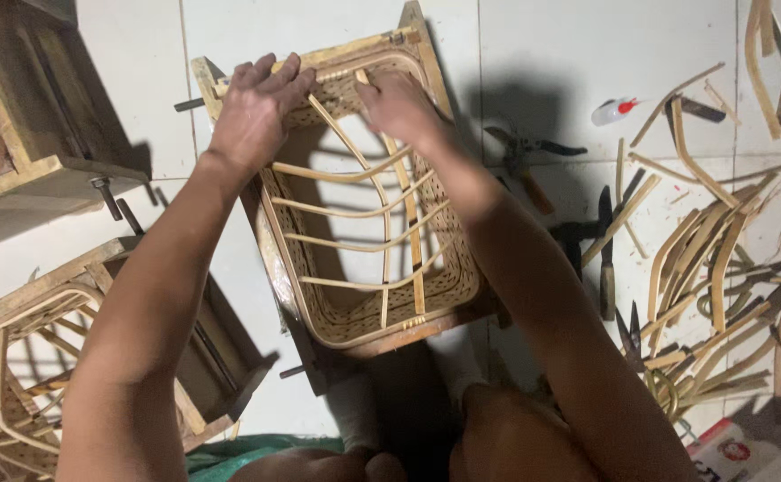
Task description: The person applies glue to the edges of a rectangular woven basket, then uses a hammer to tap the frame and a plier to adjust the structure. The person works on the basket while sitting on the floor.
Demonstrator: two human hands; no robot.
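A square woven bamboo basket frame (462,286) lies tilted on the white tiled floor in front of me, with curved bamboo strips (355,214) crossing its open middle. My left hand (255,112) presses flat on the frame's far left corner, fingers spread over the wooden rim. At the far edge near the middle, my right hand (399,103) pinches the top end of an upright bamboo strip (404,223). My knees show at the bottom edge.
Two similar wooden-framed baskets (24,116) (69,357) lie at the left. To the right are pruning shears (528,152), a knife (606,259), a small glue bottle (613,111) and a pile of cut bamboo strips (720,295). A green cloth (230,451) lies near my knees.
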